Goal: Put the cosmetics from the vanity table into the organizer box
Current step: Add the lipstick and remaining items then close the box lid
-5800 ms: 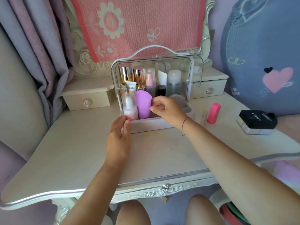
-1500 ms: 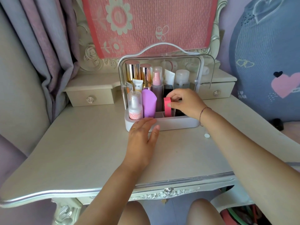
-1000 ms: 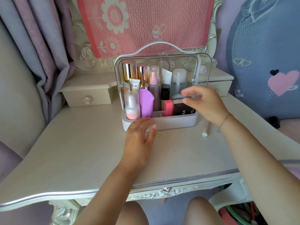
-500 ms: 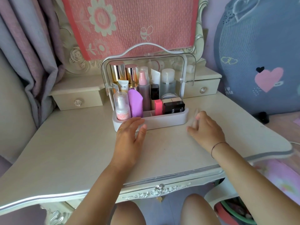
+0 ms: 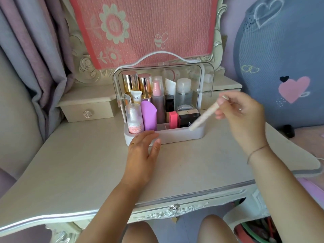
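Observation:
The organizer box (image 5: 177,135) stands at the back middle of the vanity table (image 5: 87,163), its clear lid raised. Inside stand gold-capped bottles, a pump bottle (image 5: 134,120), a purple bottle (image 5: 149,116), a pink block (image 5: 173,119) and a black box (image 5: 188,120). My right hand (image 5: 243,116) holds a slim pale cosmetic stick (image 5: 204,117) by its upper end, tilted, its lower tip over the box's right front corner. My left hand (image 5: 142,153) lies flat on the table, fingertips touching the box's front wall.
Small drawers (image 5: 87,112) sit at the back left and right of the tabletop. A pink flowered cloth (image 5: 140,27) hangs behind the box. A blue cushion with a pink heart (image 5: 280,67) fills the right side. Curtains hang at the left.
My right hand has picked the pale stick up off the table to the right of the box and raised it toward the box. My left hand has stayed against the box front.

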### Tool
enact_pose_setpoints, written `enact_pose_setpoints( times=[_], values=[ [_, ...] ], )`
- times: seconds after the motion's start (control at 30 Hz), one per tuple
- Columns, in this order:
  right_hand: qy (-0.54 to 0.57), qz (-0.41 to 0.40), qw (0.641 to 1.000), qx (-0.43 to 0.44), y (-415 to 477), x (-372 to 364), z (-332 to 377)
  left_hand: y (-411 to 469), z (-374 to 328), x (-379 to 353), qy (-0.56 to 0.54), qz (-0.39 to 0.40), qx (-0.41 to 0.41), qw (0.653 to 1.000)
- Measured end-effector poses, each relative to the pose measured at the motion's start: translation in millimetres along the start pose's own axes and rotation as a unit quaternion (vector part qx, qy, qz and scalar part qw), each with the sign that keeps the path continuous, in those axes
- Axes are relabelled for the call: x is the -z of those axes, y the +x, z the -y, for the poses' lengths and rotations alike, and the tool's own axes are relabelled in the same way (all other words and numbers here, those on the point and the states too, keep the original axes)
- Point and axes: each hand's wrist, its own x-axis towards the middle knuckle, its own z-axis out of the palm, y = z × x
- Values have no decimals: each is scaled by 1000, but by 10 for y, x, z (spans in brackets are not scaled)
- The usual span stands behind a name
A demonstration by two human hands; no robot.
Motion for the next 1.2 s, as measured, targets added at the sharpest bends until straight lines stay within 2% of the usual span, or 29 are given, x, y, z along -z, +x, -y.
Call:
enact_pose_setpoints(
  times=[0.1, 0.27, 0.5, 0.77, 1.2],
  values=[
    [26, 44, 999, 8, 165, -373, 86, -1, 4, 2, 0, -3, 0, 1000],
    [-33, 114, 993, 15, 349, -893, 12, 1, 16, 13, -7, -5, -2, 1000],
    [-86, 141, 985, 45, 402, -1045, -74, 46, 29, -59, 91, 7, -13, 996],
    [-140, 119, 979, 93, 518, -1067, -107, 91, -8, -142, 142, 21, -35, 989],
    [-183, 107, 969, 125, 544, -1217, -194, 86, -12, -99, 98, 6, -35, 995]
  ],
)
